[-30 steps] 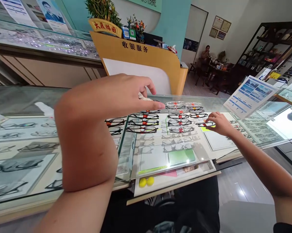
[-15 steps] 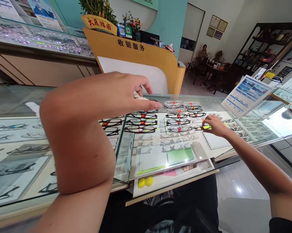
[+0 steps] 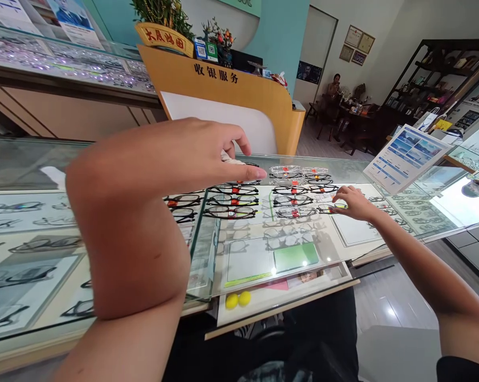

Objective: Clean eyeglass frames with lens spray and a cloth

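Note:
My left hand [image 3: 223, 151] hangs bent at the wrist above the glass counter, thumb stretched forward. Its curled fingers hold a crumpled white cloth [image 3: 228, 157], mostly hidden by the hand. At the right, my right hand [image 3: 353, 203] has thumb and fingers at the end of a pair of eyeglasses [image 3: 323, 209] in the front row, pinching its edge. Left of it lie more eyeglasses with red tags, set out in rows: a dark pair [image 3: 295, 213] is beside it, and another dark pair [image 3: 231, 213] stands farther left.
Under the glass top [image 3: 247, 276] are more frames and a green card [image 3: 295, 257]. Below, an open drawer [image 3: 287, 305] holds two yellow balls [image 3: 238, 299]. A tilted printed sign [image 3: 405, 158] stands at right. Beyond are a wooden cashier desk [image 3: 231, 87] and a seated person [image 3: 335, 85].
My right hand has shifted slightly at the front-row eyeglasses, and the bright yellow-green seen on their lens has mostly gone. The left hand stays in place with the cloth.

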{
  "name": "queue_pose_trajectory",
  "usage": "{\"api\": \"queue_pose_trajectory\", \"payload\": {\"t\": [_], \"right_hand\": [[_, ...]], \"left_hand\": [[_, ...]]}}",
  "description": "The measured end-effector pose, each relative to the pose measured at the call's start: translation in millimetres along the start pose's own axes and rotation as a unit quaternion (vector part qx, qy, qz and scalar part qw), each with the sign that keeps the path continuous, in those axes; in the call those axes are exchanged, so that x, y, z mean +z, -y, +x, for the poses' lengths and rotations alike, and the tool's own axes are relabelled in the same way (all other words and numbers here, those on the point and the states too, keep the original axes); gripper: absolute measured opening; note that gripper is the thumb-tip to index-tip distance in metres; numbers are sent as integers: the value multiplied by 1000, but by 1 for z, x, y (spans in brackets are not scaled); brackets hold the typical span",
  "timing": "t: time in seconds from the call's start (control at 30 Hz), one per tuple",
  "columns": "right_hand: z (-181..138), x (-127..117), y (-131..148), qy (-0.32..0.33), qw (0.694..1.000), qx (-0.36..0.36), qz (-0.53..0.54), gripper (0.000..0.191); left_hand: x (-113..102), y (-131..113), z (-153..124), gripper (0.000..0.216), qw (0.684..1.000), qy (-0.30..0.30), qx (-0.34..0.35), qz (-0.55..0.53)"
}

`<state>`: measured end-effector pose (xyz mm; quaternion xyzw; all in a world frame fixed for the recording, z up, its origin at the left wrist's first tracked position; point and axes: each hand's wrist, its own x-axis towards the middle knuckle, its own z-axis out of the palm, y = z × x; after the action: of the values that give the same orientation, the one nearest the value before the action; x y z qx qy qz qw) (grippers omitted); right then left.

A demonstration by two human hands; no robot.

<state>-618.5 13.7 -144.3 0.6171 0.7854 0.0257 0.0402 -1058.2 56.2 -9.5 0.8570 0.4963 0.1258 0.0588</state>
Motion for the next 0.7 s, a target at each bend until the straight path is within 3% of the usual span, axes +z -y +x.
{"api": "queue_pose_trajectory", "payload": {"t": [0.1,0.3,0.5,0.6,0.7], "right_hand": [[8,-4,-3,-13,1000,-11,-3,32],[25,0,1,43,998,-9,-36,29],[26,-3,5,56,997,10,-42,29],[22,-18,2,23,999,2,-25,34],[21,-42,6,-64,998,-28,-4,40]], "left_hand": [[-1,-2,-1,67,1000,4,-5,-3],[-1,1,-2,67,1000,-8,-1,-15],[-3,-1,-6,67,999,-12,-10,-34],[-4,-3,-7,62,999,-13,-16,-47],[-2,-6,-5,50,997,-18,-3,-80]]}}
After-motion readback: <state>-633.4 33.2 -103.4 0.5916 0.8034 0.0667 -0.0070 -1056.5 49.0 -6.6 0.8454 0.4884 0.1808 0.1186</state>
